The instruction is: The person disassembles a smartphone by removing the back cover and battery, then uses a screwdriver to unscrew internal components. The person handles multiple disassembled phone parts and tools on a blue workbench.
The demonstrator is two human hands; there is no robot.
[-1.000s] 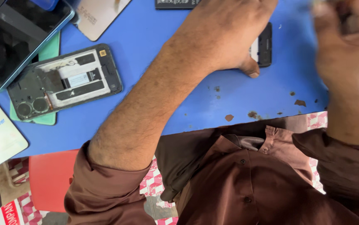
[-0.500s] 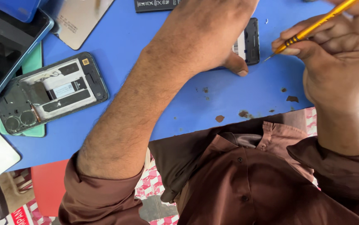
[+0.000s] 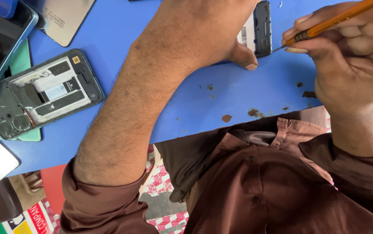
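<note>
Fingers [image 3: 307, 32] of the right hand [image 3: 351, 65] pinch an orange-handled screwdriver [image 3: 333, 19], its tip at the edge of an opened phone [image 3: 258, 30] that the left hand [image 3: 203, 32] presses flat on the blue table [image 3: 186, 108], thumb just below it. With its back off and insides exposed, the phone looks partly dismantled; fastening work seemingly remains. Left of the forearm lies another stripped handset [image 3: 43, 93]. Half a second earlier the tool's tip stood slightly farther from the phone.

The left hand [image 3: 203, 30] hides most of the opened phone [image 3: 258, 28].
</note>
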